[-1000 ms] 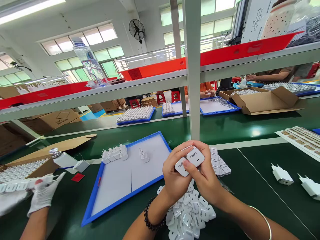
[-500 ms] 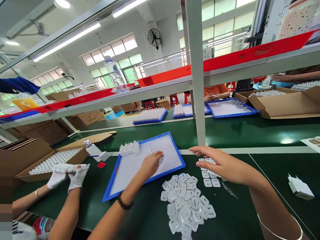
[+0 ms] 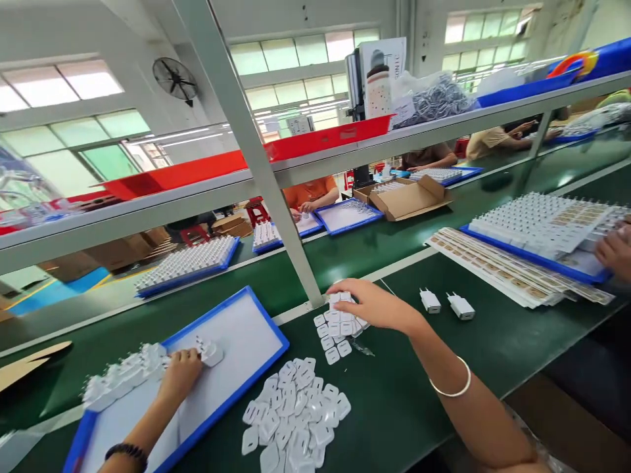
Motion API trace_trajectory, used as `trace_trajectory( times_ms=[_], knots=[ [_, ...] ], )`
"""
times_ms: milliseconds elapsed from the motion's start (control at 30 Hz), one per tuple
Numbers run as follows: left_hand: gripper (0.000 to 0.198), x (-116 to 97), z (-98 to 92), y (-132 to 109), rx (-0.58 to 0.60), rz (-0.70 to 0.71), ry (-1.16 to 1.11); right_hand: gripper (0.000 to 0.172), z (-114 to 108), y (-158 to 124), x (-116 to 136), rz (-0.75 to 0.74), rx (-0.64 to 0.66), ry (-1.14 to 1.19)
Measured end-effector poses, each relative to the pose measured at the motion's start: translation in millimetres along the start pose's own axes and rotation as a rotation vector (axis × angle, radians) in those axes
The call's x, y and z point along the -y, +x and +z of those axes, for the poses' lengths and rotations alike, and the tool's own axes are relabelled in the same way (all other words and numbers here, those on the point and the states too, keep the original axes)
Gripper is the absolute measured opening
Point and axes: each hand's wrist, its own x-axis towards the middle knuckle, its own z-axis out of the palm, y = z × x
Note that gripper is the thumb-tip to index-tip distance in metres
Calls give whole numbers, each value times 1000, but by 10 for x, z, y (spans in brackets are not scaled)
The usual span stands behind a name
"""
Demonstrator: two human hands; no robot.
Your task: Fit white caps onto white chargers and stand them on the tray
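Note:
My left hand (image 3: 181,376) is over a blue-rimmed tray (image 3: 249,348) with a white floor. Its fingers are curled down onto a white charger plug (image 3: 211,353), partly hidden by the fingertips. Left of the hand, a row of white charger plugs (image 3: 125,374) stands in the tray with pins up. My right hand (image 3: 377,305), thumb and fingers apart, hovers over neat rows of small white square covers (image 3: 332,338) and seems to hold nothing. A loose heap of similar white covers (image 3: 296,414) lies on the green table between my hands.
Two charger plugs (image 3: 461,306) lie at the right. Beyond them are stacked printed sheets (image 3: 503,269) and a full tray of plugs (image 3: 532,223), with another person's hand (image 3: 616,246) at its edge. A shelf post (image 3: 276,197) stands ahead.
The view has swung to the right, bringing the printed sheets and another plug tray into sight. My left hand is now closer to the plug row in the tray. My right hand stays over the covers.

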Motion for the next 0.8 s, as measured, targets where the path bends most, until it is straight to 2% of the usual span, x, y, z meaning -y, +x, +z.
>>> trace_trajectory(
  times_ms=[67, 167, 200, 233, 300, 367, 467, 567, 667, 733, 800],
  knots=[
    [17, 15, 76, 13, -88, -46, 38, 39, -105, -209, -314, 204, -163, -121],
    [24, 55, 140, -11, -225, -110, 48, 71, -198, -571, -788, 626, -464, -326],
    [27, 70, 142, -19, -261, -126, 48, 81, -198, -674, -924, 750, -528, -373],
    [28, 83, 135, -26, -292, -141, 45, 89, -181, -758, -1041, 841, -559, -405],
    [29, 100, 93, -37, -343, -164, 38, 96, -112, -853, -1218, 935, -571, -455],
    [29, 98, 25, -51, -379, -180, 34, 96, -27, -854, -1326, 961, -552, -492],
    [28, 75, -87, -87, -420, -195, 29, 83, 50, -772, -1407, 953, -514, -523],
    [29, 71, -189, -133, -452, -233, 24, 71, 22, -730, -1433, 918, -484, -519],
    [36, 18, -334, -182, -477, -302, 42, 72, -67, -739, -1363, 834, -443, -468],
    [42, -162, -495, -228, -527, -325, 44, 78, -103, -707, -1220, 745, -393, -406],
    [45, -515, -709, -288, -678, -280, -34, 81, -84, -604, -979, 643, -328, -339]
  ],
)
